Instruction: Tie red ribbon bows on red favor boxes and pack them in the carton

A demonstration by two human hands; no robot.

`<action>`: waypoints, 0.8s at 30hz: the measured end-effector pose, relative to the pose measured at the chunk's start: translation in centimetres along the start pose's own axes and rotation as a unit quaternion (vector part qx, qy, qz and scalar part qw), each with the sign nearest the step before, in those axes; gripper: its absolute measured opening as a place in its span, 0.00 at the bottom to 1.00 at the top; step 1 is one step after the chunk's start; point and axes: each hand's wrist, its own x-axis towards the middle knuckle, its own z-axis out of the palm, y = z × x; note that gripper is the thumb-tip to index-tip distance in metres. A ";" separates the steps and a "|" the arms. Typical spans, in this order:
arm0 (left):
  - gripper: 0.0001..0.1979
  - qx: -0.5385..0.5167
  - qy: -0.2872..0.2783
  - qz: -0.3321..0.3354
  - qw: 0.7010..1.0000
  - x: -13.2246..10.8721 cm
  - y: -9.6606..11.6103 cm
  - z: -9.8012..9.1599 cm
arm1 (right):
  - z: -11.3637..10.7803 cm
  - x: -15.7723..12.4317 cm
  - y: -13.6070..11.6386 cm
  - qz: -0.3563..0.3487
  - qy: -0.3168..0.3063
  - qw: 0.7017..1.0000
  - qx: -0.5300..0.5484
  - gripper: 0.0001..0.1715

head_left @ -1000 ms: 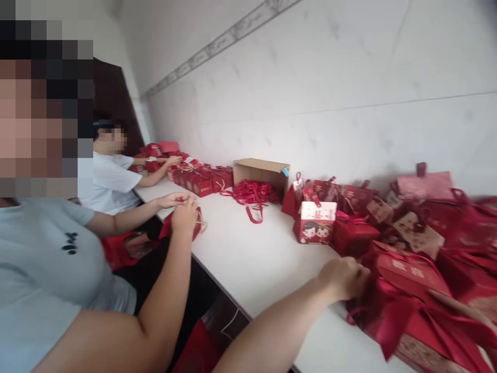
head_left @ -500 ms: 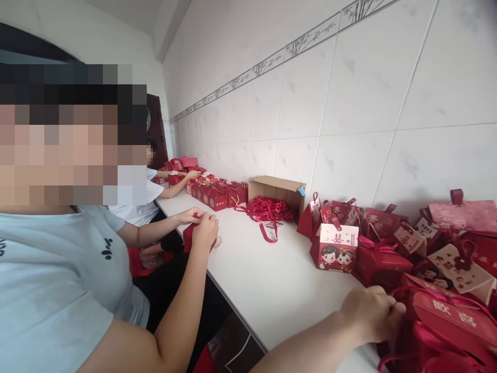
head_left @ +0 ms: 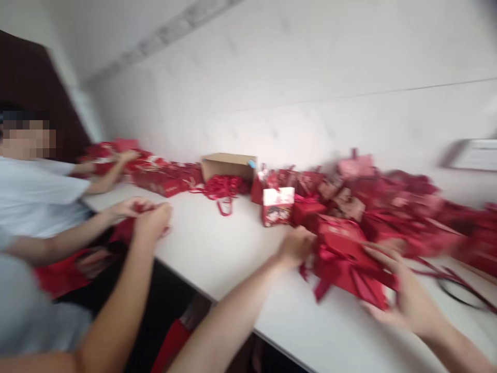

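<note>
A red gift box [head_left: 341, 241] with a glossy ribbon [head_left: 351, 274] across it is between my hands, tilted over the table's front part. My left hand [head_left: 294, 247] is closed at the box's left side; its fingertips are hidden against the box. My right hand [head_left: 407, 290] grips the right end, with fingers on the upper and lower sides. Ribbon ends hang down below the left part of the box. Motion blurs the printing. Just behind stands a small red and white box [head_left: 278, 206] with cartoon figures.
Red gift boxes [head_left: 411, 199] crowd the wall side of the white table [head_left: 248, 254]. A cardboard box [head_left: 229, 160] spills red ribbons. At left, a co-worker's hands [head_left: 149, 217] hold something red; farther back another person [head_left: 42, 186] reaches among boxes. A black loop [head_left: 460, 295] lies at right.
The view has swung to the right, so the co-workers shift left. My right hand is now visible on the gift box; my left hand stays at its left side.
</note>
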 end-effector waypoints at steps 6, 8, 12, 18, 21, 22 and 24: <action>0.18 -0.191 0.109 0.000 0.975 0.5 -0.2 -0.4 | -3.5 -2.7 2.2 0.029 -0.056 0.997 -0.039 0.60; 0.21 -0.232 0.119 0.059 0.964 0.4 0.2 -0.5 | -3.0 -2.3 2.6 0.030 -0.079 0.995 -0.049 0.62; 0.20 -0.233 0.098 0.160 0.954 -0.1 1.7 -0.6 | -3.1 -2.1 2.5 0.026 -0.087 0.995 -0.052 0.62; 0.07 -0.195 0.165 0.220 0.941 -0.3 2.6 -0.3 | -3.4 -2.2 2.4 0.025 -0.083 0.995 -0.050 0.60; 0.06 -0.171 0.210 0.250 0.930 -0.6 3.2 -0.3 | -3.2 -2.0 2.3 0.025 -0.077 0.995 -0.054 0.60; 0.06 -0.156 0.224 0.266 0.925 -0.7 3.4 -0.4 | -3.2 -2.0 2.2 0.023 -0.075 0.995 -0.054 0.60; 0.05 -0.125 0.243 0.310 0.911 -1.0 4.0 -0.6 | -3.2 -1.9 2.1 0.022 -0.067 0.996 -0.053 0.59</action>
